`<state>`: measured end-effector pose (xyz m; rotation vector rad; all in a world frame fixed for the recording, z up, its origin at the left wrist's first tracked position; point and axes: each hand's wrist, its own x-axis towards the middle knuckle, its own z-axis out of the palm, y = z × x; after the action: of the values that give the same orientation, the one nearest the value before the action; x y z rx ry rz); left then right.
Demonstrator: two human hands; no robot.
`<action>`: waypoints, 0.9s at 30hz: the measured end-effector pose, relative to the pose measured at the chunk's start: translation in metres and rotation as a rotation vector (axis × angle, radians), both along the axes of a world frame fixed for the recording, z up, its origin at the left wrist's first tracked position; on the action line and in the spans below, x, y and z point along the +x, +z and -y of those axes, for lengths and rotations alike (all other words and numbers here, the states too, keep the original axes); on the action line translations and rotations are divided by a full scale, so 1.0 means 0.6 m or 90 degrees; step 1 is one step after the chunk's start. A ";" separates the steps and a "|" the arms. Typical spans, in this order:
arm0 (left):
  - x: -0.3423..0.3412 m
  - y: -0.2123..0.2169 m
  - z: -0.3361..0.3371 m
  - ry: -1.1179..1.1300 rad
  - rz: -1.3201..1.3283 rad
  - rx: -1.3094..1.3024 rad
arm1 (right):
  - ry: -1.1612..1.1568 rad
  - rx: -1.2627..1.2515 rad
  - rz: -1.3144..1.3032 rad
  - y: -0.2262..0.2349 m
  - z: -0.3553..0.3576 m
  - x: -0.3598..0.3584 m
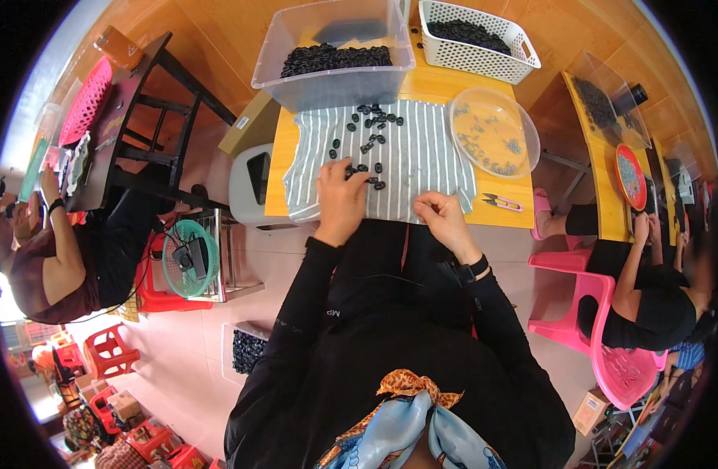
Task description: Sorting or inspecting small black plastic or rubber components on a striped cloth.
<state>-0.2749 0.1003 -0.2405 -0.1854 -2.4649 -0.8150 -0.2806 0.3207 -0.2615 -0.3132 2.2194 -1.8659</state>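
Observation:
Small rounded black pieces (381, 139) lie scattered on a grey-and-white striped cloth (429, 148) in front of me. My left hand (342, 202) is over the near part of the cloth, fingers curled down and closed at one of these pieces, with several others by the fingertips. At the cloth's near right edge, my right hand (445, 222) has its thumb and forefinger pressed together in a pinch. Whatever sits in that pinch is too small to make out. Pink-handled thread snips (503, 202) lie on the table right of this hand.
Beyond the cloth stands a clear bin (332, 87) of black pieces, with a white perforated basket (484, 64) of more beside it. A round clear tray (496, 133) holds small metallic bits. People work at tables on both sides; a pink chair (578, 313) stands to the right.

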 end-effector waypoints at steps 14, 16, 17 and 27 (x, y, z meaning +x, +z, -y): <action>-0.030 -0.011 -0.018 -0.026 0.005 -0.041 | -0.042 0.092 -0.051 0.021 0.014 -0.009; -0.021 -0.001 -0.014 -0.037 -0.051 -0.017 | -0.062 0.157 -0.121 0.029 0.020 -0.019; -0.015 0.001 -0.010 -0.072 -0.046 0.034 | -0.079 0.228 -0.233 0.030 0.023 -0.025; 0.044 -0.010 -0.042 -0.083 -0.016 -0.159 | -0.186 0.517 -0.391 0.026 0.042 -0.069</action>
<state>-0.2487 0.1255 -0.2467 -0.4476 -2.5467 -0.5501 -0.3220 0.2954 -0.2462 -0.4583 3.3509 -0.8494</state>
